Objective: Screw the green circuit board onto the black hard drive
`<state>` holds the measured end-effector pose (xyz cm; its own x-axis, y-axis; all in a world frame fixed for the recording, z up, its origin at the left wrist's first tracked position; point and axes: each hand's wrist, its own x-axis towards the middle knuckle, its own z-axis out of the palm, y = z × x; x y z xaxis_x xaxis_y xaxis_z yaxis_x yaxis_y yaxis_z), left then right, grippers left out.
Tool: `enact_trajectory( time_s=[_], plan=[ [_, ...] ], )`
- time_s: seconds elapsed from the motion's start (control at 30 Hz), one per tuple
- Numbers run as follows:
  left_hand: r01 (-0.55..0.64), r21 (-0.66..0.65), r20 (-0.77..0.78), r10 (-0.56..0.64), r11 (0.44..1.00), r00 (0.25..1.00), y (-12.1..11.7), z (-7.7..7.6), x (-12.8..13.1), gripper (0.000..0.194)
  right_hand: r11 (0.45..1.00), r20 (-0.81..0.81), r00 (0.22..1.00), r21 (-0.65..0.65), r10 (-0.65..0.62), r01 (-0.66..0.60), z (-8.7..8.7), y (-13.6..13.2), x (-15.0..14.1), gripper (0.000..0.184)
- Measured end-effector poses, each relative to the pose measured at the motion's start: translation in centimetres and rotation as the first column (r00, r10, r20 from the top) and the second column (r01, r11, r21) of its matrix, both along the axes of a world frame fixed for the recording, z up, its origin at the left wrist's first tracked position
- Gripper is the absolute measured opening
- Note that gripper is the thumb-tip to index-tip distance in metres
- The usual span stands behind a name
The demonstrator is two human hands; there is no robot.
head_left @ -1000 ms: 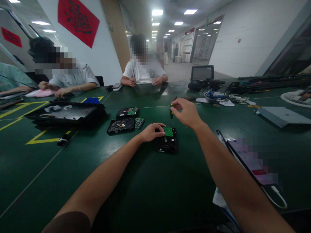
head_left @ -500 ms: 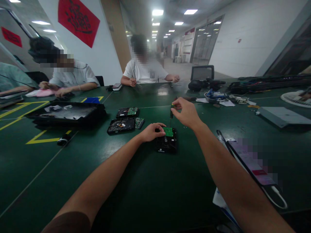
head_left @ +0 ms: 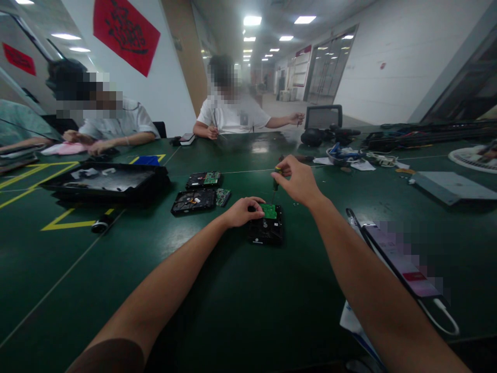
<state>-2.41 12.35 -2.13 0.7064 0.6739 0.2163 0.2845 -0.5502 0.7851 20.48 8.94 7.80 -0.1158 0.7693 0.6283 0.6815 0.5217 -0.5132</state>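
Note:
A black hard drive [head_left: 265,233] lies on the green table, its green circuit board [head_left: 269,211] facing up. My left hand [head_left: 245,211] grips the drive's far left corner, thumb bent over the board's edge. In my right hand [head_left: 298,177] is a screwdriver [head_left: 275,182], pinched near the top of its dark and yellow handle. The shaft points down at the board's far edge; whether the tip sits in a screw is too small to tell. Just right of the drive lie tiny screws [head_left: 295,204].
Left of my hands are two more hard drives [head_left: 193,201] and a loose circuit board [head_left: 222,197]. Farther left stands a black tray [head_left: 112,181]. A phone [head_left: 402,259] with a cable lies by my right forearm, a grey metal box [head_left: 456,187] beyond. Several people sit across the table.
My right hand and the screwdriver have shifted very slightly, the handle now tilting a little more. The hard drive and my left hand stay put. The person opposite has stretched an arm outward.

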Motion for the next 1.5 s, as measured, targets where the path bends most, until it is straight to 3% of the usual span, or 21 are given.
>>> enact_trajectory(
  time_s=[0.4,0.93,1.1,1.3,1.5],
  plan=[
    [0.006,-0.010,0.002,-0.006,1.000,1.000,0.05,0.02,0.02,0.022,0.999,-0.005,1.000,-0.038,0.015,-0.015,0.20,-0.17,0.00,0.023],
    [0.001,-0.014,0.004,-0.001,1.000,1.000,0.10,-0.11,0.03,0.021,0.999,0.040,0.998,0.019,0.040,-0.041,0.15,-0.11,-0.05,0.015],
    [-0.006,-0.012,-0.003,0.006,1.000,1.000,0.09,-0.06,0.03,0.023,1.000,0.000,1.000,0.006,-0.004,0.004,0.06,0.06,0.07,0.022],
    [-0.003,-0.003,0.007,0.003,1.000,1.000,0.05,-0.06,0.04,0.022,0.998,0.051,0.998,0.044,0.043,-0.046,-0.05,0.02,-0.02,0.015],
    [0.006,-0.016,0.003,-0.006,1.000,1.000,0.18,-0.14,0.07,0.024,1.000,0.014,1.000,-0.008,-0.012,0.012,0.18,-0.04,0.08,0.018]
  ],
)
